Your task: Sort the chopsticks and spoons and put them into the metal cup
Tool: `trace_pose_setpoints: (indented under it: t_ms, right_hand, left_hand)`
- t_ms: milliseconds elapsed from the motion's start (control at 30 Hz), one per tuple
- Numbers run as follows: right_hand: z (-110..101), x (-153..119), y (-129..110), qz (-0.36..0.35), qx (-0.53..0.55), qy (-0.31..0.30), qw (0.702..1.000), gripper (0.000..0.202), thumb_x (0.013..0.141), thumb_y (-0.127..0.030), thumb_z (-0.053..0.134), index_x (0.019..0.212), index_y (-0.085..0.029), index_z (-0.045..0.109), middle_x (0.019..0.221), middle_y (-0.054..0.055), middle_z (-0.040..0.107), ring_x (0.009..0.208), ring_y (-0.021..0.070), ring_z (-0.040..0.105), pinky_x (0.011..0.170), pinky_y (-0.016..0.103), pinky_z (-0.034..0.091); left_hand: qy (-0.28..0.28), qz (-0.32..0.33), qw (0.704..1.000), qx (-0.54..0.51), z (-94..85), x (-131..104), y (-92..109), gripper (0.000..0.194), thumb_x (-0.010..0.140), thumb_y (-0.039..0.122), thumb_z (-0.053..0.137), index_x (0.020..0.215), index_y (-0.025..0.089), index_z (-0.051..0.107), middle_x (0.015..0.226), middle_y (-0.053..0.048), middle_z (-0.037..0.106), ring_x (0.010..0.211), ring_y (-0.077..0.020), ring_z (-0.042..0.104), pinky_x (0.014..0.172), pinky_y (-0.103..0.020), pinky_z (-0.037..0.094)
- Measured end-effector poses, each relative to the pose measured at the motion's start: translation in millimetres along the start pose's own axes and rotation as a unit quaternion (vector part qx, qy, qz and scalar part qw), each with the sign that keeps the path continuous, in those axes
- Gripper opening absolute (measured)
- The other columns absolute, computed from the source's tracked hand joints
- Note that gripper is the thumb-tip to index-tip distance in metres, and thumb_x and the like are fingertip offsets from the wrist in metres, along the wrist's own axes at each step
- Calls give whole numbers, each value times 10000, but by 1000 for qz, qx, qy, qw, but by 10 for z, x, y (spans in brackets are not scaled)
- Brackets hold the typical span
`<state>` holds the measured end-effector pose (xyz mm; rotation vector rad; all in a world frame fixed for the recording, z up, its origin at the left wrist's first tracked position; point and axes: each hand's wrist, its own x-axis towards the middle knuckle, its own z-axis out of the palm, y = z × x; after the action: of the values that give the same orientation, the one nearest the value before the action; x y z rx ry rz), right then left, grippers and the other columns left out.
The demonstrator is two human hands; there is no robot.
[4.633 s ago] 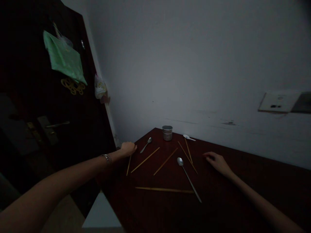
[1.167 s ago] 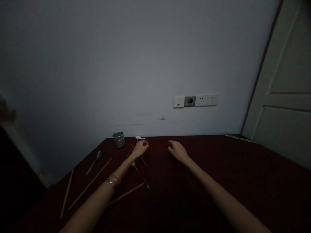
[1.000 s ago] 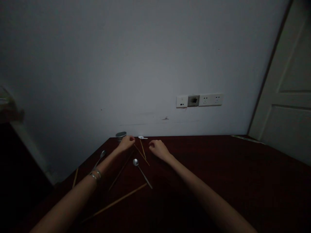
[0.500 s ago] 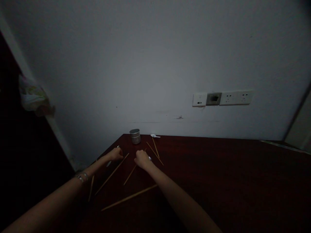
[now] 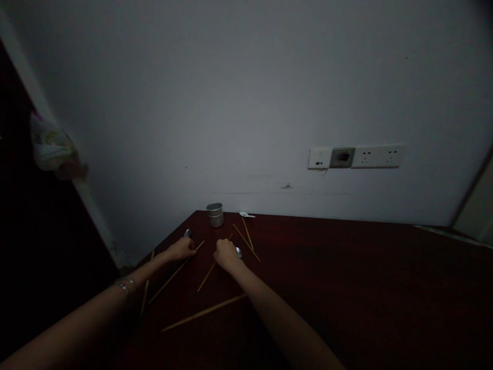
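Note:
My left hand (image 5: pixel 182 248) is closed at the upper part of a chopstick (image 5: pixel 171 278); its fingertips meet the stick. Just beyond that hand lies a metal spoon (image 5: pixel 187 233). My right hand (image 5: pixel 225 252) is closed over another chopstick (image 5: pixel 207 276), whose two ends stick out on either side. Beside the right hand shows the bowl of a second metal spoon (image 5: pixel 239 253). Behind both hands a grey metal cup (image 5: pixel 215 215) stands upright near the table's back edge.
On the dark red table (image 5: pixel 327 267), two chopsticks (image 5: pixel 247 242) lie near a white spoon (image 5: pixel 246 214). One more chopstick (image 5: pixel 204 312) lies in front, another (image 5: pixel 145 297) by my left forearm. Wall sockets (image 5: pixel 356 157) are behind; a plastic bag (image 5: pixel 52 146) hangs at left.
My left hand has shifted slightly toward me and onto the chopstick beside it, and the spoon beyond it shows more. My right hand has barely moved. The view has shifted slightly.

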<state>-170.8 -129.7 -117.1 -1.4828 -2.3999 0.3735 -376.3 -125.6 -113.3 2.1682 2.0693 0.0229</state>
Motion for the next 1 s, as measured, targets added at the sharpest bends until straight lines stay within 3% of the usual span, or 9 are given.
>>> trace_pose_setpoints:
  t_ms: [167,433,567,667,833,1000]
  right_hand:
    - [-11,-26,-21,16,4,7,1000,265,736,-123,514,972,-110,635,997,170,650,911,270,628,725,349,503]
    - [12,-9,-18,21,13,8,1000,250,731,-101,517,950,-107,636,983,171,653,914,275,625,714,340,499]
    - [3,-14,-4,27,42,32,998,308,712,-101,523,1014,-100,583,994,173,645,927,274,619,722,333,488]
    - [-100,-20,15,34,81,63,994,405,701,-137,538,1101,-89,502,987,178,641,914,273,621,712,326,476]
    - [-522,-47,199,-17,197,140,970,437,682,-213,572,1095,-114,470,902,116,657,813,209,634,661,265,459]
    - [-1037,-165,650,-58,329,182,925,405,694,-181,550,1092,-129,490,574,-23,606,509,111,585,519,198,446]
  left_hand:
    - [9,-8,1000,3,60,29,-26,142,627,230,491,619,142,601,640,-25,609,595,-146,550,526,-219,351]
    - [25,-21,999,-11,88,25,-16,126,609,244,511,597,145,590,612,-25,592,568,-152,542,502,-225,337]
    - [41,-23,999,-23,3,44,54,112,599,236,527,560,146,581,573,-12,572,561,-142,531,508,-218,334]
    - [56,-23,996,-61,-161,115,148,109,599,229,538,551,142,581,525,1,549,540,-129,521,493,-206,330]
    - [66,-40,961,-266,-559,263,486,165,630,302,564,612,138,563,462,30,512,429,-100,481,437,-195,356]
    - [68,56,882,-464,-875,277,1176,199,665,326,590,642,130,571,494,17,536,433,-91,496,463,-219,432]
